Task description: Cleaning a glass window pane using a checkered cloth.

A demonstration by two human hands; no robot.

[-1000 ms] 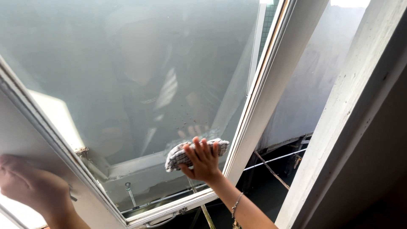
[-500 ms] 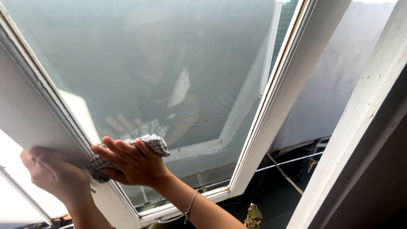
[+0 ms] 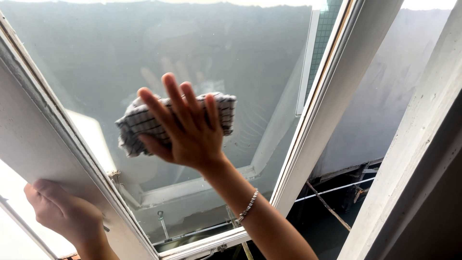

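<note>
My right hand (image 3: 187, 130) presses a folded black-and-white checked cloth (image 3: 139, 123) flat against the glass pane (image 3: 231, 58) of an open white window sash, fingers spread over the cloth. A thin bracelet sits on that forearm. My left hand (image 3: 62, 212) grips the left side of the white sash frame (image 3: 43, 130) at the lower left, fingers wrapped around its edge. The glass looks hazy and shows faint reflections of the hand and cloth.
The sash's right frame bar (image 3: 327, 91) runs diagonally up to the right. A white fixed window frame post (image 3: 414, 135) stands at the right. Through the gap lie a grey outside wall (image 3: 385, 96) and thin rods and wires (image 3: 332, 192) below.
My right hand with the cloth swept from the pane's lower right to its lower left edge, then up to the middle. My left hand stayed on the frame.
</note>
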